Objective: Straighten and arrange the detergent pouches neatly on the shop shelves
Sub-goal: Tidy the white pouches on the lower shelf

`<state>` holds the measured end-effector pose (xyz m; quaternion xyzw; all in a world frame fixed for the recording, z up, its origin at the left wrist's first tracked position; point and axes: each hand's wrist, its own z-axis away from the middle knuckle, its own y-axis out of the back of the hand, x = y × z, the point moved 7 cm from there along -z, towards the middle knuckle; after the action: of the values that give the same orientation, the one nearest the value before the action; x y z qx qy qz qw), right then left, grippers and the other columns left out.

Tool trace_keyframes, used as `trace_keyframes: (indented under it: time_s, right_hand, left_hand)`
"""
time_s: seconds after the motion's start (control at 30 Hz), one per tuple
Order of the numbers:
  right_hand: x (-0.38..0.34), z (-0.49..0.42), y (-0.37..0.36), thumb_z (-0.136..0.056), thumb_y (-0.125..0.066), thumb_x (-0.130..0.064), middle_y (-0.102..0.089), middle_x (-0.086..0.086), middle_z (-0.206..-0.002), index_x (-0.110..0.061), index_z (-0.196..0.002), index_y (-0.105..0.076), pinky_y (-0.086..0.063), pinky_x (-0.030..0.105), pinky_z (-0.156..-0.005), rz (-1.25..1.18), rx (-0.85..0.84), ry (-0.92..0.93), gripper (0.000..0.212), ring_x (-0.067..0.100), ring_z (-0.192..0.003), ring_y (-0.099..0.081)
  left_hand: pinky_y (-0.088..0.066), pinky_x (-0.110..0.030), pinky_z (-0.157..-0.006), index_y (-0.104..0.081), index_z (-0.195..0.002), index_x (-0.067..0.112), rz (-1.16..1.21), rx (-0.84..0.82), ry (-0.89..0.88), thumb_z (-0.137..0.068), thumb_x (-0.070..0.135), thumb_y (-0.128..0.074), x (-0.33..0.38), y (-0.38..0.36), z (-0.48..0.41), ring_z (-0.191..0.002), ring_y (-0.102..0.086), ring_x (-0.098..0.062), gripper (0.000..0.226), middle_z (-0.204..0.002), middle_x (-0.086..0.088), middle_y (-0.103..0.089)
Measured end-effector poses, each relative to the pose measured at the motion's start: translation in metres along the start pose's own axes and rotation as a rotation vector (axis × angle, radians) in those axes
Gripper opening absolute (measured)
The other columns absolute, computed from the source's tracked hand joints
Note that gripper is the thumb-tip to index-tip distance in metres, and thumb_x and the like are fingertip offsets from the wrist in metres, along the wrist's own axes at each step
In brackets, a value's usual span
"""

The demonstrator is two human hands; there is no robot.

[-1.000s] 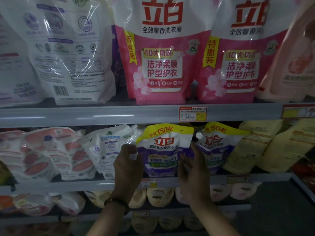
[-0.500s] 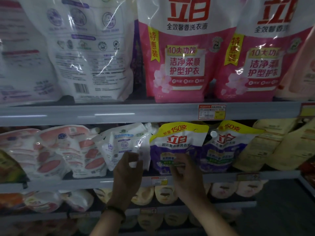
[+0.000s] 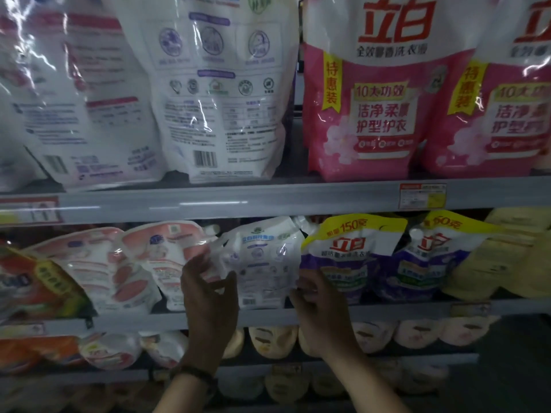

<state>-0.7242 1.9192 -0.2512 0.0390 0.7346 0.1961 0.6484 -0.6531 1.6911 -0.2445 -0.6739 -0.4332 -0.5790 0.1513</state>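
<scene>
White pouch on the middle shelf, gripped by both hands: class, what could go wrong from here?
1. The white pouch overlaps the tilted pink-and-white pouch; shifting it with the left hand may knock that neighbour over.
2. The right hand pinches its corner beside the purple pouch, which might be dragged off the shelf edge.

On the top shelf [image 3: 268,201], two large pink-and-white plastic pouches [image 3: 384,114] are counted; on the middle shelf [image 3: 402,312], two purple yellow-topped pouches [image 3: 351,257], two white-and-salmon pouches [image 3: 98,269] and one small white pouch [image 3: 262,263].
</scene>
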Motion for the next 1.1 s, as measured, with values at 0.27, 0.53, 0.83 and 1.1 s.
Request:
trace_keyframes:
  time_s: [0.27,0.53,0.83,1.1]
  right_hand:
    - [-0.011,-0.007,-0.008,-0.1,-0.07,-0.025,-0.069,-0.015,-0.113,-0.044,-0.108,-0.057,-0.051,0.013,-0.075,0.013,-0.072,-0.013,0.024,-0.004,-0.099,-0.069]
    - [-0.01,-0.01,-0.008,-0.101,-0.068,-0.027,-0.066,-0.013,-0.12,-0.036,-0.122,-0.061,-0.057,0.024,-0.083,-0.007,-0.15,0.002,0.024,-0.004,-0.102,-0.067]
    - [-0.008,-0.011,-0.017,-0.094,-0.064,-0.048,-0.046,-0.006,-0.157,-0.036,-0.156,-0.04,-0.045,0.047,-0.116,0.062,-0.246,0.015,0.067,0.012,-0.143,-0.046]
    - [-0.017,-0.005,-0.03,-0.097,-0.064,-0.047,-0.034,-0.009,-0.168,-0.04,-0.163,-0.024,-0.041,0.045,-0.121,0.044,-0.314,0.026,0.078,0.011,-0.151,-0.036]
  left_hand:
    - [-0.065,-0.025,-0.074,-0.05,-0.137,0.02,-0.117,-0.059,-0.131,-0.096,0.028,-0.074,0.013,-0.008,-0.019,-0.099,-0.071,-0.01,0.048,-0.13,-0.008,-0.06]
    - [-0.063,-0.043,-0.087,-0.055,-0.133,0.03,-0.204,-0.038,-0.038,-0.096,0.042,-0.071,0.015,-0.007,-0.023,-0.104,-0.071,-0.02,0.042,-0.124,0.002,-0.065]
    - [-0.058,-0.041,-0.1,-0.056,-0.145,0.005,-0.308,-0.102,-0.018,-0.098,0.028,-0.076,0.017,-0.006,-0.024,-0.119,-0.068,-0.029,0.056,-0.138,-0.013,-0.066]
    - [-0.062,-0.029,-0.079,-0.069,-0.101,0.02,-0.187,-0.168,-0.033,-0.107,0.023,-0.06,-0.004,0.0,-0.024,-0.089,-0.071,0.0,0.011,-0.107,-0.002,-0.077]
